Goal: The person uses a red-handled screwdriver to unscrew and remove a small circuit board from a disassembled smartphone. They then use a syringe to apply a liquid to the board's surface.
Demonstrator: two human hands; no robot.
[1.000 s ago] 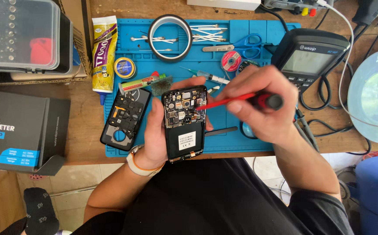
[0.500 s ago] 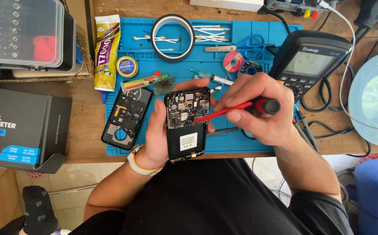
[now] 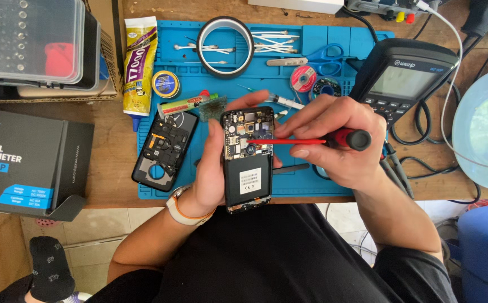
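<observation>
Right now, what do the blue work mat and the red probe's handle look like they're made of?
Blue work mat: likely silicone or rubber, matte, with moulded tray compartments. Red probe in the right hand: apparently plastic, smooth with a slight sheen, ending in a black grip.

mat [image 3: 160, 191]: blue
screwdriver [image 3: 334, 138]: red shaft, black end
glue tube [image 3: 139, 62]: yellow, red print
scissors [image 3: 322, 57]: blue handles
multimeter [image 3: 404, 78]: black, grey screen
bench [image 3: 112, 168]: brown wood
</observation>
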